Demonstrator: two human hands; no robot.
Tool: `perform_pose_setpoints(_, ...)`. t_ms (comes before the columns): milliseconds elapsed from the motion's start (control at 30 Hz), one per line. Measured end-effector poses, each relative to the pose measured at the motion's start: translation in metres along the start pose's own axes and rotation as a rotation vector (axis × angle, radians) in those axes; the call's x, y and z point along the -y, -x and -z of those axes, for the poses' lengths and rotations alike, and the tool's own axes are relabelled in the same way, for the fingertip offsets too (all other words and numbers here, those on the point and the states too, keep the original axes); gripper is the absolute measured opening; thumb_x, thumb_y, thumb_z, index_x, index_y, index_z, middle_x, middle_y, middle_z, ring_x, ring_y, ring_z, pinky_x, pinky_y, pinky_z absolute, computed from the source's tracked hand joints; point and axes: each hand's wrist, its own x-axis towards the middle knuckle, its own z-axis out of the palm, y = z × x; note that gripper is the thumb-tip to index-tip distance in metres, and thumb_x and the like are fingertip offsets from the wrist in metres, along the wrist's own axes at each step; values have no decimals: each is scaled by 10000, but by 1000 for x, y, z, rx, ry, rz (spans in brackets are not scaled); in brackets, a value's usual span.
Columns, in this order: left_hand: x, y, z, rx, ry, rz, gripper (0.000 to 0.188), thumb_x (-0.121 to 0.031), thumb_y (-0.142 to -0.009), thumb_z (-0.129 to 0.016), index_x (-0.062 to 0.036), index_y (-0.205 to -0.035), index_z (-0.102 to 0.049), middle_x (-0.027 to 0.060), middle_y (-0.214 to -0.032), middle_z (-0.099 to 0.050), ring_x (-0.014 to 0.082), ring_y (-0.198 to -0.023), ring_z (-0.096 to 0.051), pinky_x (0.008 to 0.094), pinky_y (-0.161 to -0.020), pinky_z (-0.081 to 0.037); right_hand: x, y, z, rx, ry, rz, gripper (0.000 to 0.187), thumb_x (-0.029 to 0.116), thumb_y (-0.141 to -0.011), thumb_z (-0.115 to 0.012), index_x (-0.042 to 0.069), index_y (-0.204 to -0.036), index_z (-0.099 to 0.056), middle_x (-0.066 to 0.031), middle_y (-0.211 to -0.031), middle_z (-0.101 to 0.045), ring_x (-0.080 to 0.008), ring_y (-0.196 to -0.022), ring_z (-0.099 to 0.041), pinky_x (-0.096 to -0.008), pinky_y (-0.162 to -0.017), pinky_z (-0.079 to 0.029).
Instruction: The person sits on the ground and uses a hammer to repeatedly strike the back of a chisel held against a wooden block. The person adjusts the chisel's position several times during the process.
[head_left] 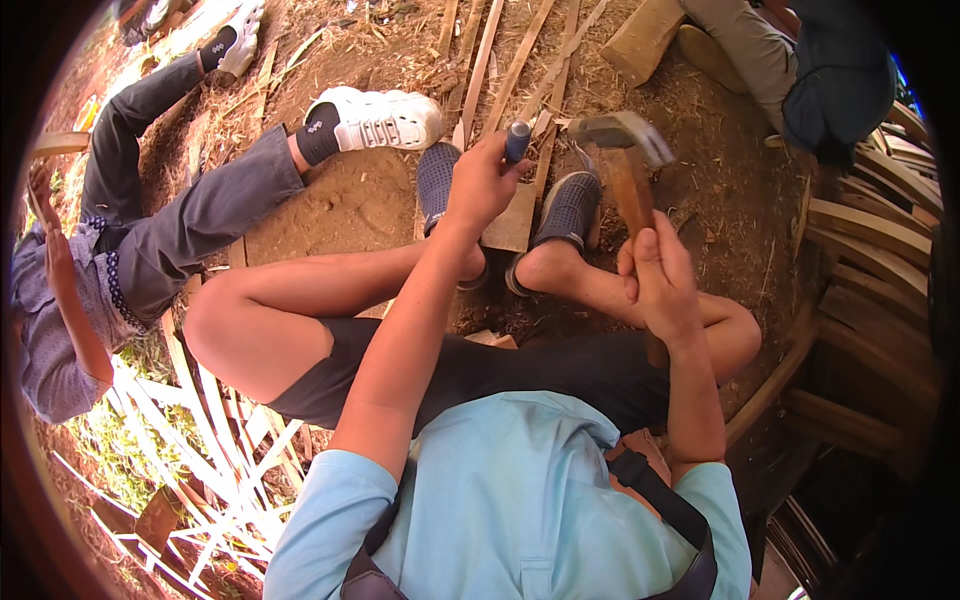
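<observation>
My left hand (478, 182) is closed round a chisel (517, 142) with a blue handle and a metal cap on its upper end; its blade is hidden below the hand. Gripped in my right hand (660, 275) is a claw hammer (630, 190) with a wooden handle. The hammer's head, slightly blurred, is raised to the right of the chisel, apart from it. Between my two dark shoes lies a flat piece of wood (512, 220), just below my left hand.
Long wooden strips (510, 70) lie on the dirt ahead, near a wood block (643, 40). Another person's leg (225, 200) and white shoe (388, 118) reach in from the left. A second person sits at the upper right. Curved wooden pieces (870, 235) are stacked at right; pale strips (215, 430) lie lower left.
</observation>
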Motion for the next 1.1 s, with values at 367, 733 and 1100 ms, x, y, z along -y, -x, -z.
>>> perform_pose_setpoints(367, -2, 4, -14, -14, -191, -139, 244, -139, -809, -740, -58, -995, -604, 153, -857, -626, 346, -767, -634, 417, -683, -492, 9, -16, -14, -62, 139, 227, 483, 413, -1035, -415, -35, -1191, -504, -11, -639, -523, -110, -552, -491, -283, -531, -396)
perform_pose_setpoints(733, -11, 5, -10, -45, -169, -143, 245, -123, -814, -719, -59, -1014, -593, 171, -918, -639, 393, -852, -623, 444, -724, -502, 6, -17, 6, -50, 142, 659, 434, 410, -1034, -409, 2, -1060, -553, -67, -659, -528, -136, -558, -527, -326, -503, -410)
perform_pose_setpoints(1100, -4, 5, -11, -9, -215, -149, 217, -161, -845, -670, -52, -989, -551, 199, -921, -622, 439, -841, -607, 520, -711, -479, 11, -12, -17, -166, -26, 543, 382, 336, -1041, -453, -26, -1157, -481, -2, -643, -460, -96, -519, -428, -265, -464, -367)
